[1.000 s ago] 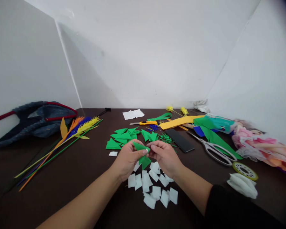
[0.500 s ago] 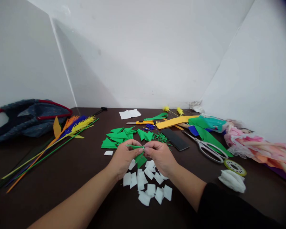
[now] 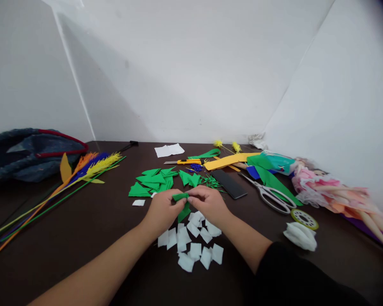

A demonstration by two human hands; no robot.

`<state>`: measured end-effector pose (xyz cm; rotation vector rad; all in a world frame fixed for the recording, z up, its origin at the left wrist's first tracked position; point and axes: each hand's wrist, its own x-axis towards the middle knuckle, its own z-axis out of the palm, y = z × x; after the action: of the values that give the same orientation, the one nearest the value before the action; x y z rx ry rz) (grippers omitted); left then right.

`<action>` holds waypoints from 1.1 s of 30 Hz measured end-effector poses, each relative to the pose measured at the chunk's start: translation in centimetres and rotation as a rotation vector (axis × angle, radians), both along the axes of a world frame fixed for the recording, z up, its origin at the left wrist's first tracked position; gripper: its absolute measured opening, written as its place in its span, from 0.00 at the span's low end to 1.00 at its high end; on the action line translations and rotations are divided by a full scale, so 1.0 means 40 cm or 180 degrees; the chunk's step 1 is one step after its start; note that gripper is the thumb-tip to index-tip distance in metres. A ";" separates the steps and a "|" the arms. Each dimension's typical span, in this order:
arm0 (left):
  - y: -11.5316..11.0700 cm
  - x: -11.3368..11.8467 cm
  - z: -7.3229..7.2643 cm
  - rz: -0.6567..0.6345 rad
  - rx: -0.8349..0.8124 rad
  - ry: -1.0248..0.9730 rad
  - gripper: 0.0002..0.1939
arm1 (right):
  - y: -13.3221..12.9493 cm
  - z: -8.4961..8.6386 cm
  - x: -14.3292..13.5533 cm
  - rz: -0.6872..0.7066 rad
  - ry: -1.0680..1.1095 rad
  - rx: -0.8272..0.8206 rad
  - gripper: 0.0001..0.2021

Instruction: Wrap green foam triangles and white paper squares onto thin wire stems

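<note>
Between my two hands is a small piece of green crepe paper [image 3: 180, 196], pinched at the fingertips. My left hand [image 3: 164, 207] grips its left side with thumb and fingers. My right hand [image 3: 208, 205] pinches the right end, the fingertips of both hands almost meeting. A green tip [image 3: 184, 213] hangs below the fingers; whether it belongs to the same piece I cannot tell. Under and in front of the hands lie several white square pads [image 3: 195, 250]. Just beyond them is a pile of cut green paper pieces [image 3: 156, 179].
A yellow utility knife [image 3: 188, 162], black phone [image 3: 230, 184], scissors [image 3: 271, 195], tape roll [image 3: 304, 219] and white wad [image 3: 300, 236] lie beyond and right. Dolls [image 3: 328, 182] are at far right. Coloured paper stalks [image 3: 60, 195] and a denim bag [image 3: 28, 161] lie left.
The green paper shows as a broader folded band between my fingers, where a thin edge showed before. Both hands keep their pinch. The whole view has shifted slightly, so things appear further left.
</note>
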<state>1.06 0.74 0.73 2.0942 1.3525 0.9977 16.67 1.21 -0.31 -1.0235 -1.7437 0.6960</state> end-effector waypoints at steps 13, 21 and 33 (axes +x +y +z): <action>-0.001 0.010 0.001 0.0007 -0.0002 -0.0196 0.09 | -0.005 -0.003 0.007 -0.0376 -0.1189 0.0912 0.07; 0.003 0.001 0.001 -0.0342 -0.0007 -0.0109 0.07 | 0.002 -0.004 0.003 -0.0069 -0.0212 0.0320 0.06; 0.003 -0.019 0.001 -0.0414 0.0270 0.0016 0.15 | -0.008 0.002 -0.014 -0.0139 -0.0323 -0.0472 0.04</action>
<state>0.31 0.88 0.77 2.2171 1.1782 1.0118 16.12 0.88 -0.22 -1.2132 -1.7714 0.7660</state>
